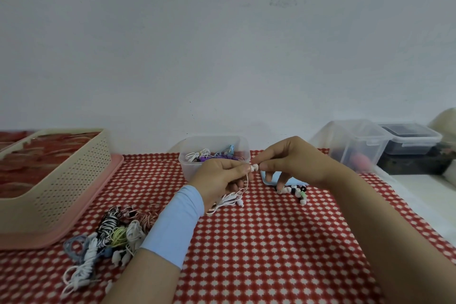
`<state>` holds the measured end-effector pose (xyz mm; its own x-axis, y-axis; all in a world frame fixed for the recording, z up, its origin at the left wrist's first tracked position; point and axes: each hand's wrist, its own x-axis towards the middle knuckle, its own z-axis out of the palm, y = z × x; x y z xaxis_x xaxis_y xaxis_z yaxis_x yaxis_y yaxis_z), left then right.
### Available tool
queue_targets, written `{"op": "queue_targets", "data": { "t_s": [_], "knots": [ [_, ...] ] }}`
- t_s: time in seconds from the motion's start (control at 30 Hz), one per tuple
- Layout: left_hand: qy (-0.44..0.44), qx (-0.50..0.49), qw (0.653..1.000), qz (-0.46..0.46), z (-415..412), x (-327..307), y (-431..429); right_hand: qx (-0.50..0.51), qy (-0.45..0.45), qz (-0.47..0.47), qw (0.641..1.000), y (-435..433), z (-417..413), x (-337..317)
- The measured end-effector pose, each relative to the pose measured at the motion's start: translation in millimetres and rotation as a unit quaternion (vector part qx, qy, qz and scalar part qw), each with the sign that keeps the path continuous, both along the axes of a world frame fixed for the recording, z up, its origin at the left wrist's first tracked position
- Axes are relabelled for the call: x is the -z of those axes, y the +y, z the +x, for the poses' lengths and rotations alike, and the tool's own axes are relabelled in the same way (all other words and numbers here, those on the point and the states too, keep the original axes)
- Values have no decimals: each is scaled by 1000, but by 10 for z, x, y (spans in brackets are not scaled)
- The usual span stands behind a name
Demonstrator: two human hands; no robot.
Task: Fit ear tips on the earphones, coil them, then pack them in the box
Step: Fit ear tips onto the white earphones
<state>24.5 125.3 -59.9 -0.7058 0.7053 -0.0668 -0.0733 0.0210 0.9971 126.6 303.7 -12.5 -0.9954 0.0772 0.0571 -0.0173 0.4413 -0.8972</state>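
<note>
My left hand (220, 180) grips a white earphone (249, 168) near its bud, and the thin white cable (229, 201) hangs from the hand onto the cloth. My right hand (291, 160) pinches a white ear tip (256, 168) against that bud, fingertips of both hands meeting. Loose ear tips (294, 192) in white, black and green lie just below my right hand. A clear plastic box (188, 168) with coiled earphones stands behind my left hand. A heap of tangled earphones (108, 237) lies at the lower left.
A beige perforated basket (74, 175) sits on a pink tray (81, 219) at the left. A light blue lid (267, 177) lies under my right hand. Clear lidded containers (357, 145) stand at the back right. A red-and-white patterned cloth (259, 242) covers the table.
</note>
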Motion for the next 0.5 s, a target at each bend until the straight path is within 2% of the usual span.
{"op": "queue_targets", "data": {
  "t_s": [0.2,0.5],
  "knots": [
    [4,58,998,-10,43,-40,-49,-26,-42,-49,998,16,23,22],
    [17,85,996,-1,77,-43,-63,-37,-64,-68,995,25,11,52]
  ]
}}
